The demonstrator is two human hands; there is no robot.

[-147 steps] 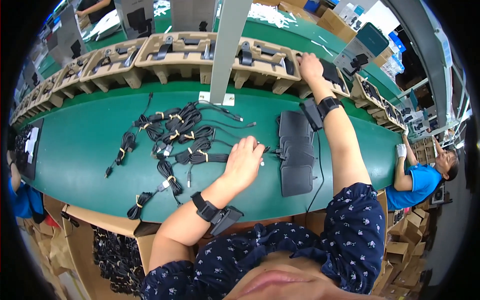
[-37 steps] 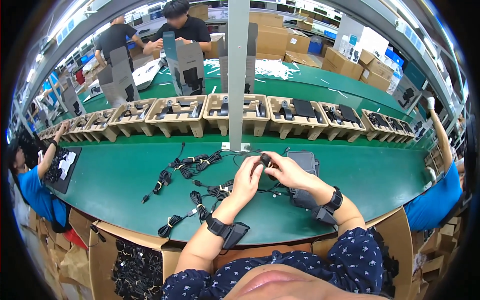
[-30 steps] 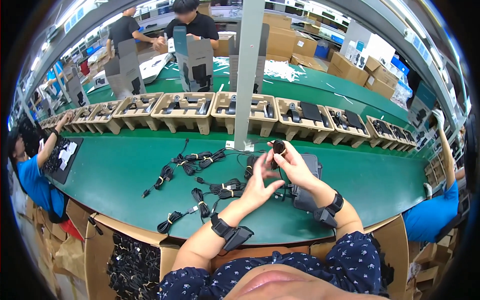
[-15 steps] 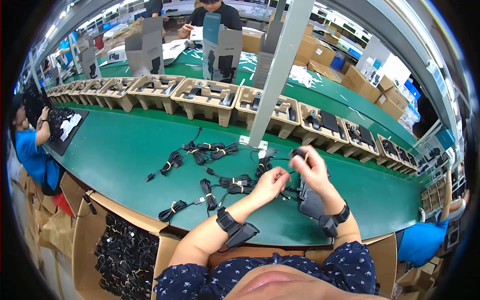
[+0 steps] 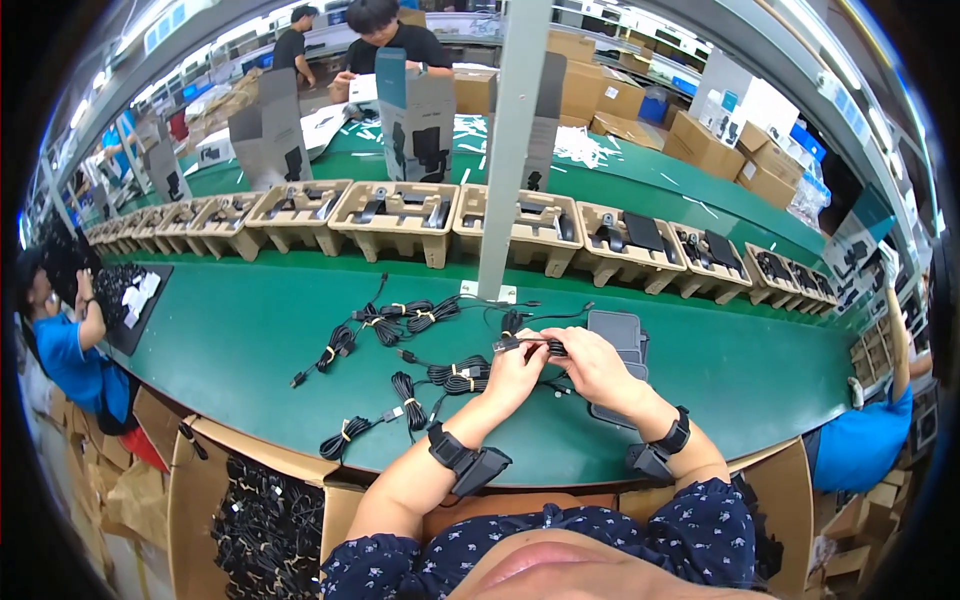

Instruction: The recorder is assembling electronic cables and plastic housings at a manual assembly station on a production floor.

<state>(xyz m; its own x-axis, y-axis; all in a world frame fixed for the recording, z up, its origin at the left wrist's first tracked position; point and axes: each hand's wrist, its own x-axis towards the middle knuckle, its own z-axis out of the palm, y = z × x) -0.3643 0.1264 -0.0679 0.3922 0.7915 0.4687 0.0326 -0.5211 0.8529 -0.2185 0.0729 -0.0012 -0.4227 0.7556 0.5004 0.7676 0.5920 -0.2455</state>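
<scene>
My left hand (image 5: 516, 374) and my right hand (image 5: 594, 366) meet over the green workbench (image 5: 300, 290), both closed on one black USB cable (image 5: 508, 345). Its plug end sticks out by the left fingers, while the coiled part lies under the right fingertips. Some of the cable is hidden by the fingers. Left of my hands lie several bundled black cables (image 5: 432, 315), tied with pale bands. Another cable bundle (image 5: 345, 437) rests nearer the front edge. Dark grey flat rectangular devices (image 5: 614, 328) are stacked just beyond and partly beneath my right hand.
A row of brown moulded trays (image 5: 395, 220) with black parts runs along the bench's far side. A metal post (image 5: 508, 160) rises from the bench ahead. A cardboard box (image 5: 190, 500) of cables stands at lower left. Co-workers are at left, right and across.
My right hand has come down and left to join my left hand at the cable. The grey devices it partly covered show more. The whole view has shifted slightly.
</scene>
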